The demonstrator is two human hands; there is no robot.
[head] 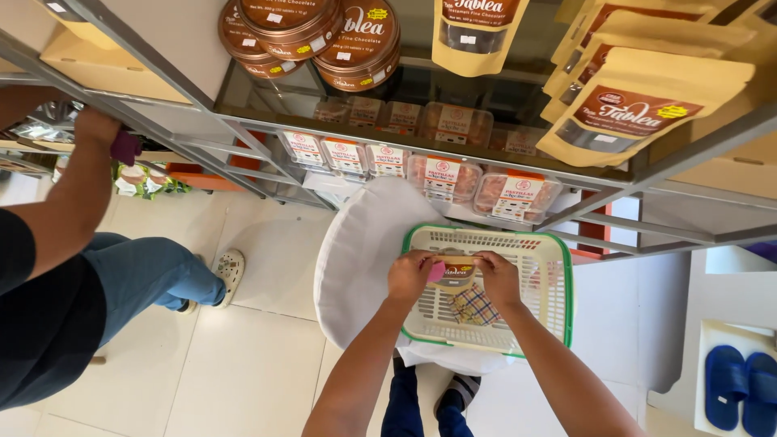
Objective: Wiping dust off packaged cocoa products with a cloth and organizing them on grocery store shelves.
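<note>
Pouch [456, 272] between 2 hands (over basket [558, 267])

One cream plastic basket with a green rim [558, 279] sits on one white fabric-covered stool [356, 251]. Above the basket, the metal shelf [405, 142] carries three round brown tins [356, 36], at least four tan stand-up pouches [639, 109], and about ten clear plastic tubs with orange-and-white labels [441, 176]. One pair of blue slippers [738, 388] lies right of the basket.
</note>
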